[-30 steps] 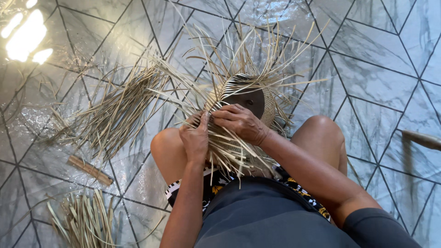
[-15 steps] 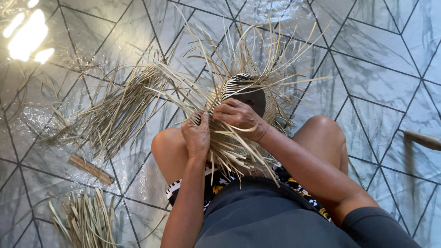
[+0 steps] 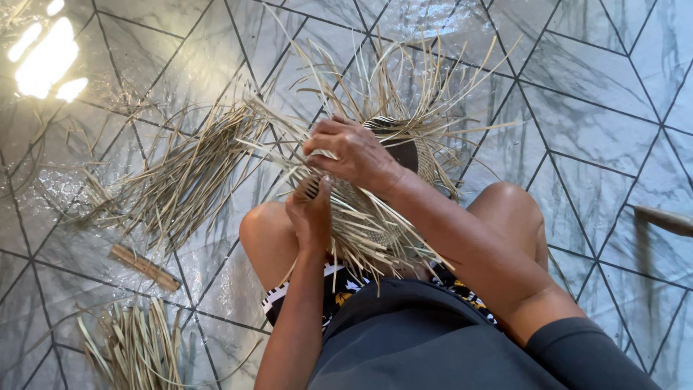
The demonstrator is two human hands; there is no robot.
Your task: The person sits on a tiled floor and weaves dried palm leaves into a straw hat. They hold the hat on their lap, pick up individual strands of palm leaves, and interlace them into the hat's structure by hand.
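Head view: left hand [image 3: 310, 213] and right hand [image 3: 354, 153] are both pinching palm strips on the half-woven basket [image 3: 375, 209] resting between the knees above the tiled floor [image 3: 592, 123], loose strip ends fanning away from the body; keeping each strip taut and flat looks wise.

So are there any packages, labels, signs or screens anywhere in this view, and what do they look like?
None in view: only pale dry straw strips, a half-woven straw piece under the two hands, a small wooden stick and the grey tiled floor.
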